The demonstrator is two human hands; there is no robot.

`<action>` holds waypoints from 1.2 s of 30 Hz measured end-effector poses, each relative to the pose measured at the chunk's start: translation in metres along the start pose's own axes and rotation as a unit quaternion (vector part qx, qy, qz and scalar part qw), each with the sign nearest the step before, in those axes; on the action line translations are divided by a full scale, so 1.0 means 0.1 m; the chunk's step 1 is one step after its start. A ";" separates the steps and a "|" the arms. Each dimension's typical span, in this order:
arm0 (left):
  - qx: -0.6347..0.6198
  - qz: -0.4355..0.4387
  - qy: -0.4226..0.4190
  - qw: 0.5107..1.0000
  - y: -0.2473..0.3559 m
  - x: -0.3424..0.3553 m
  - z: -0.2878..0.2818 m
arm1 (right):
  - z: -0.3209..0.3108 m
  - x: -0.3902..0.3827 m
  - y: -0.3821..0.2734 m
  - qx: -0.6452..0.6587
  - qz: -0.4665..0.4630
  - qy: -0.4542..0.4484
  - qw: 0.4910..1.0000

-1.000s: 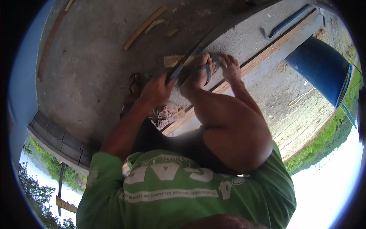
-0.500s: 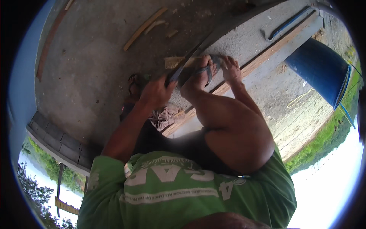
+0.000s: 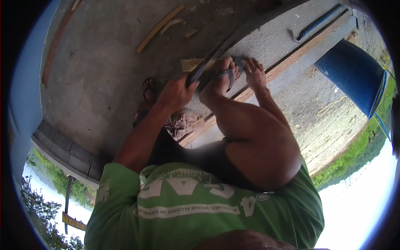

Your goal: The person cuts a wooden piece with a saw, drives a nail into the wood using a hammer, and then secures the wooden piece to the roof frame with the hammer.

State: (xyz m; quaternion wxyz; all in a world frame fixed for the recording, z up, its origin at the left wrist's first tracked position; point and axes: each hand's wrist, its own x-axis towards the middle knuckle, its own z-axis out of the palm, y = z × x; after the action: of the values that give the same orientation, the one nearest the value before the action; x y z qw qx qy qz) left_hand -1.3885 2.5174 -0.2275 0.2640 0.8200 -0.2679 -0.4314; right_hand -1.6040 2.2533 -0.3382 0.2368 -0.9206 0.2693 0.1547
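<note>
My left hand (image 3: 178, 93) is closed round the grip of a handsaw (image 3: 201, 71), whose dark blade tapers away toward the upper right. The blade lies across a short piece of wood (image 3: 191, 65) on the concrete ledge; its teeth do not show. My foot in a dark flip-flop (image 3: 225, 75) stands over the wood, just right of the blade. Beside the toes, my right hand (image 3: 255, 76) rests at the ledge with its fingers bent but apart. What lies under those fingertips is partly hidden.
A long timber (image 3: 308, 46) runs along the ledge, with a blue bar (image 3: 316, 24) beside it. A blue barrel (image 3: 352, 77) lies at the right. A crumpled cloth (image 3: 182, 125) sits below my left hand. Wood strips (image 3: 160, 28) lie on the concrete floor (image 3: 96, 62).
My left hand has pushed the saw slightly forward, up and to the right. The right hand and the foot have stayed nearly in place; the whole view has shifted a little.
</note>
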 end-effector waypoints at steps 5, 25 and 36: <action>0.034 -0.059 -0.078 0.995 -0.56 -2.06 -0.94 | -0.18 0.06 0.26 -0.021 -0.003 0.041 0.999; 0.030 -0.048 -0.013 0.998 -0.39 -0.61 -0.21 | -0.03 0.20 0.27 -0.098 -0.123 0.026 0.987; 0.054 -0.170 -0.161 0.971 -0.05 -1.83 -1.00 | -0.02 0.03 0.35 -0.011 0.008 0.000 1.000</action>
State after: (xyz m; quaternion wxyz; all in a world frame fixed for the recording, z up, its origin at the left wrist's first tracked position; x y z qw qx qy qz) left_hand -1.3908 2.6636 -0.0783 0.0957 0.7860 -0.1865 -0.5816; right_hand -1.6214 2.2249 -0.3500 0.2257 -0.9208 0.2750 0.1598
